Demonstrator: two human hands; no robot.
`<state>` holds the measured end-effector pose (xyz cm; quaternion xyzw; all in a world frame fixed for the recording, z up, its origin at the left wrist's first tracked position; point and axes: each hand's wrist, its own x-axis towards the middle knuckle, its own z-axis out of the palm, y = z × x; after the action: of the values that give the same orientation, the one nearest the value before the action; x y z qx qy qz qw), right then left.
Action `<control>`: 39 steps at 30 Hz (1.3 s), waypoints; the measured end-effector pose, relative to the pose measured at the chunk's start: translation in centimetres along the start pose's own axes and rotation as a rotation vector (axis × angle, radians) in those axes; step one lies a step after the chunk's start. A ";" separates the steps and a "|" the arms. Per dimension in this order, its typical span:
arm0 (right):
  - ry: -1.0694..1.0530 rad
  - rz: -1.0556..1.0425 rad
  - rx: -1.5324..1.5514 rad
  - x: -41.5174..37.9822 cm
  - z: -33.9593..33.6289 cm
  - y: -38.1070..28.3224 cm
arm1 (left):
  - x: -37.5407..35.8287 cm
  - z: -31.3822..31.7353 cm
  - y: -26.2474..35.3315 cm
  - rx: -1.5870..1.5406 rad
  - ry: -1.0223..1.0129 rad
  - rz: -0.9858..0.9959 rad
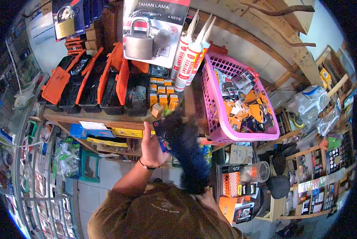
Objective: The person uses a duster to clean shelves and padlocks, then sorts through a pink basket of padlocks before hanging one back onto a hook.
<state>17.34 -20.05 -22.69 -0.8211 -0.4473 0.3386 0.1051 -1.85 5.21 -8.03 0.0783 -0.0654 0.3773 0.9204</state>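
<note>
Dark-blue fluffy duster before your wooden shelf: likely light, soft; hold its lower end | your right hand there, finger closure unclear | your left hand grips a packet, probably stiff; pinch edges

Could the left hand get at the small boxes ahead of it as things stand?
Probably not freely: the small boxes look within reach, just ahead of the left hand, but it seems to hold a dark packet, and a fluffy duster sits close alongside.
</note>
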 end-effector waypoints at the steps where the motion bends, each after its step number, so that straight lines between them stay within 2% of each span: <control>1: 0.044 -0.239 -0.059 0.1 0.1 0.0 | 0.1 0.0 0.1 0.005 -0.066 -0.026; 3: 0.092 -0.480 -0.115 0.3 0.4 0.0 | -0.1 -0.1 0.2 0.014 -0.030 -0.016; 5: 0.201 -0.368 0.168 0.2 1.0 -0.2 | -0.4 -0.3 0.4 0.030 0.044 0.008; 6: 0.253 -0.308 0.307 0.1 1.3 -0.2 | -0.4 -0.2 0.5 0.076 -0.020 -0.001; 7: 0.254 -0.305 0.309 0.1 1.3 0.0 | -0.4 -0.4 0.5 0.106 0.006 -0.008; 10: 0.053 -0.365 -0.036 0.1 0.8 0.2 | -0.4 -0.7 0.4 -0.051 -0.070 -0.010; 12: -0.002 -0.155 0.074 -0.7 -0.2 -1.4 | -0.5 -0.8 0.5 -0.021 -0.020 0.001; 13: -0.001 -0.150 0.073 -0.4 0.9 0.0 | -0.6 -0.8 0.5 -0.005 0.007 0.009; 14: 0.158 -0.230 0.088 0.5 2.9 2.2 | -0.6 -0.5 0.7 0.045 -0.023 -0.024; 15: 0.238 -0.272 0.097 0.5 2.9 2.5 | -0.3 -0.6 0.4 0.061 0.104 0.042; 16: 0.318 -0.313 0.102 0.2 2.2 1.0 | -0.3 -0.6 0.4 0.023 0.039 0.000; 18: 0.052 -0.368 -0.190 -1.5 -0.7 -1.9 | 0.2 -1.7 0.7 0.045 -0.164 -0.050; 19: 0.053 -0.367 -0.189 -1.7 -1.0 -2.6 | 0.7 -2.1 1.0 0.102 -0.301 -0.057; 21: 0.088 -0.165 0.315 -2.0 -0.9 -3.5 | -0.6 -0.9 0.5 0.028 0.093 -0.002; 22: 0.087 -0.162 0.315 -2.0 -0.6 -3.1 | -0.6 -0.4 0.8 0.094 0.031 -0.035; 23: 0.095 -0.191 0.226 -1.7 -0.2 -2.6 | -0.1 -0.8 0.3 0.048 0.087 0.029; 25: 0.106 -0.219 0.138 -2.1 -0.9 -3.6 | -0.2 -1.3 0.7 0.072 -0.081 -0.057; 27: -0.104 -0.099 0.083 -3.4 -3.1 -6.3 | 0.4 -3.0 0.8 0.044 -0.184 -0.062; 28: -0.103 -0.096 0.082 -2.8 -1.6 -4.4 | 0.2 -2.7 0.7 -0.098 -0.045 -0.034; 29: 0.016 -0.071 0.109 -1.5 1.1 -0.9 | -0.1 -2.0 0.7 -0.240 0.094 -0.004; 31: 0.136 -0.051 0.130 -1.3 1.1 -0.7 | -0.2 -1.6 0.7 -0.155 0.087 -0.004; 33: -0.054 -0.334 -0.336 -1.8 -0.4 -1.4 | 0.1 -2.4 1.0 0.087 -0.240 -0.080; 34: -0.055 -0.301 -0.285 -1.9 -0.6 -1.8 | 0.7 -2.6 1.2 0.057 -0.371 -0.070; 35: -0.055 -0.301 -0.285 -1.8 -0.3 -2.1 | 0.4 -2.7 1.1 0.057 -0.371 -0.071; 37: 0.156 -0.069 0.217 -1.8 0.2 -2.5 | -0.6 -0.9 0.8 0.083 0.076 0.003; 38: 0.154 -0.067 0.217 -1.7 0.4 -2.1 | -0.4 -1.6 1.1 -0.432 0.066 -0.076; 39: 0.085 -0.161 0.098 -1.6 0.5 -1.7 | -0.2 -2.3 1.2 -0.432 0.069 -0.077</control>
<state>15.31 -20.40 -21.57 -0.7899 -0.4899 0.3155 0.1910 -2.74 6.35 -10.21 -0.1313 -0.1103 0.3214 0.9313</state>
